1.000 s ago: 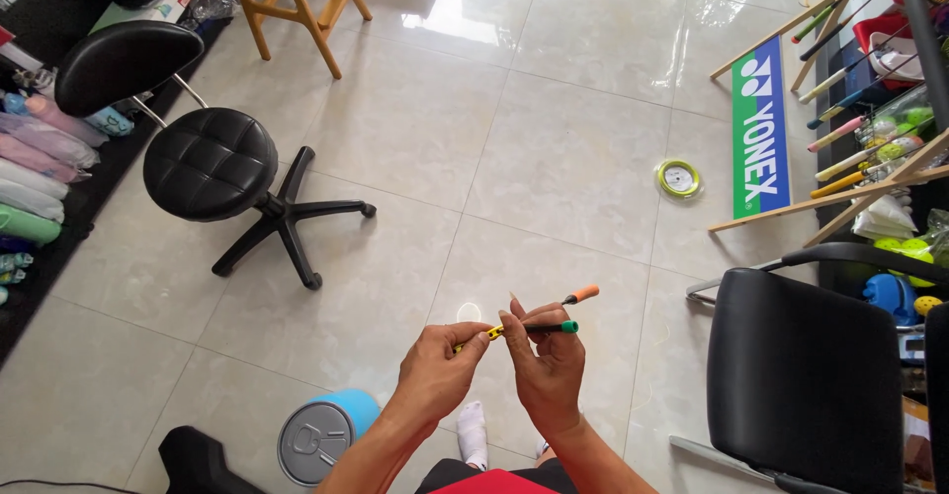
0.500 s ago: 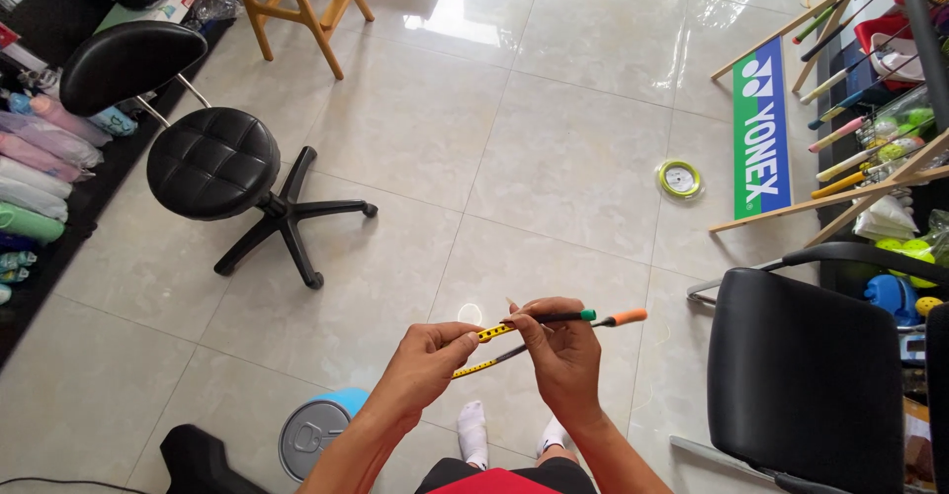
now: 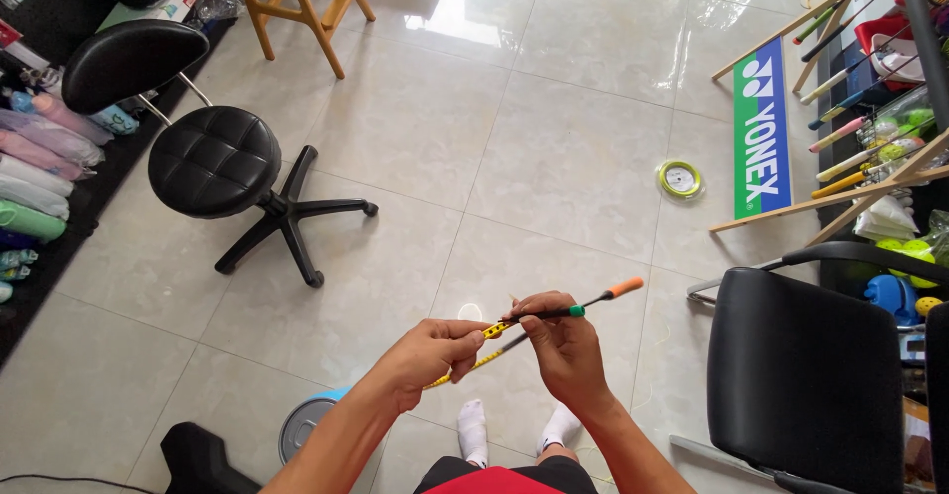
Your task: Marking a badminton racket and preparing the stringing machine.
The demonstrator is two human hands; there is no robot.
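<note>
On the left, well apart from the hands, a black padded swivel stool on a five-legged base [image 3: 215, 161] stands on the glossy pale tiled floor [image 3: 554, 148], with rolled cloths in pink and green [image 3: 35, 173] along the wall behind it.

Right of that stool and nearer the camera, the left hand [image 3: 427, 353] is closed in a pinch on the yellow-patterned end of a thin black rod with a green tip [image 3: 524, 319]. The right hand [image 3: 560, 344], touching the left, wraps its fingers round the rod's middle; a second thin tool with an orange grip [image 3: 623, 287] sticks out past its knuckles. Both rods hover over the person's white-socked feet [image 3: 514, 427].

The step looks like fine fitting or adjusting at the yellow end; it seems to call for small, steady finger work rather than reach.

Farther right of the stool, a small yellow-green reel of string [image 3: 680, 179] lies on the floor, then a wooden rack with a green and blue panel [image 3: 763, 143]. A black office chair back [image 3: 811, 356] crowds the right elbow; open floor lies ahead and leftward.
</note>
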